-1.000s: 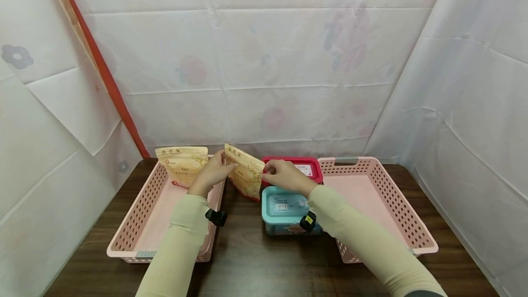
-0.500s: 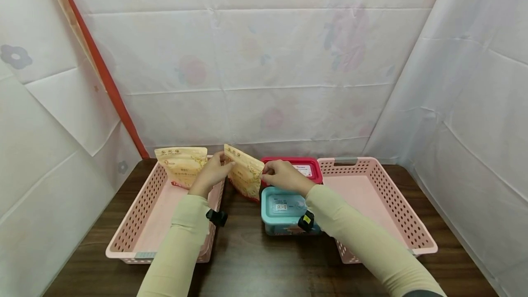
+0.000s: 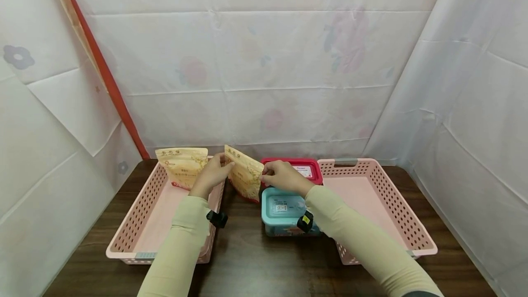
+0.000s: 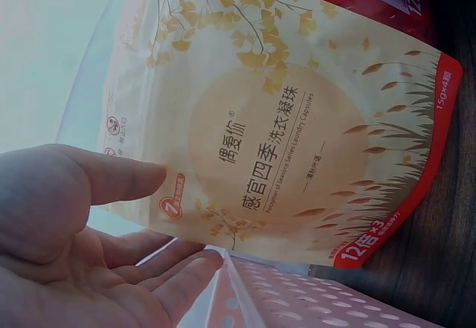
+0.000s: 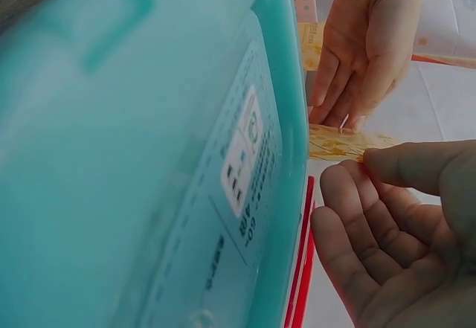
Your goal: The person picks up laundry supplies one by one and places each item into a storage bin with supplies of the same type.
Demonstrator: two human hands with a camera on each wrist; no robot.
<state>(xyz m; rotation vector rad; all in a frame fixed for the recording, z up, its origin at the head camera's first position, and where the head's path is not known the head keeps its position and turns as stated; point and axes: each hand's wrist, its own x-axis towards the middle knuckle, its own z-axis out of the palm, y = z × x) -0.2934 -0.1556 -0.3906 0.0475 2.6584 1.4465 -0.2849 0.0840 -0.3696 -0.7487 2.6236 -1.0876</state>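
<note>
A cream laundry capsule pouch (image 3: 246, 180) with a red bottom edge stands tilted between both hands, at the left basket's right side. My left hand (image 3: 211, 175) pinches its upper left edge; in the left wrist view the thumb (image 4: 134, 179) lies over the printed front (image 4: 275, 142). On the opposite upper edge, my right hand (image 3: 285, 177) pinches the pouch between thumb and index finger. The right wrist view has this hand (image 5: 405, 231) with its other fingers loosely bent. A similar pouch (image 3: 181, 167) leans inside the left basket's back end.
A teal-lidded box (image 3: 284, 207) sits under the right wrist, with a red-lidded box (image 3: 315, 171) behind it. Pink perforated baskets stand on either side: the left basket (image 3: 134, 214) and the right basket (image 3: 398, 203). White sheeting (image 3: 272, 58) hangs behind the dark wooden table (image 3: 251, 260).
</note>
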